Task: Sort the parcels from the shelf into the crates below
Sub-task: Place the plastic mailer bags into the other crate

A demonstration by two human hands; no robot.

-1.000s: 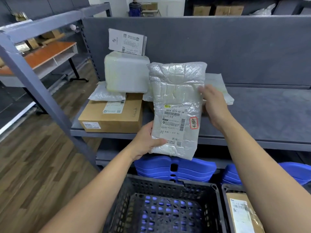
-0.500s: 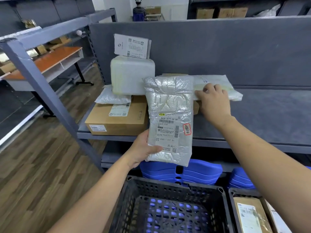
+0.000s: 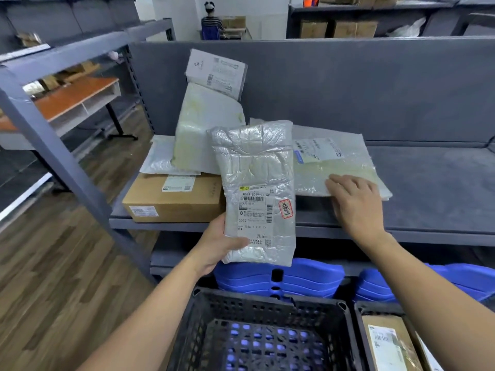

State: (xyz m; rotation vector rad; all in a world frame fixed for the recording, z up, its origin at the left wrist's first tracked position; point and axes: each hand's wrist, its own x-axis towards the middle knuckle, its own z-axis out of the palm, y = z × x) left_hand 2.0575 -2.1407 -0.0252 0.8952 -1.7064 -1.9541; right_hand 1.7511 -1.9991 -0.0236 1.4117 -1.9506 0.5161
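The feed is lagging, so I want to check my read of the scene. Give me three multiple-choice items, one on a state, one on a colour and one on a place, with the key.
1. The silver parcel is:
A) held upright by the left hand
B) lying flat, untouched
C) torn open

2. The stamp on its label is:
A) green
B) red
C) blue

3. The right hand rests on:
A) the silver parcel
B) the other forearm
C) the flat clear bag on the shelf

Key:
1 A: the thumb lies across the parcel's lower left corner, and the parcel stands on end.
2 B: the stamp has a red outline and red writing.
3 C: the hand's straight fingers lie on the bag's near edge.
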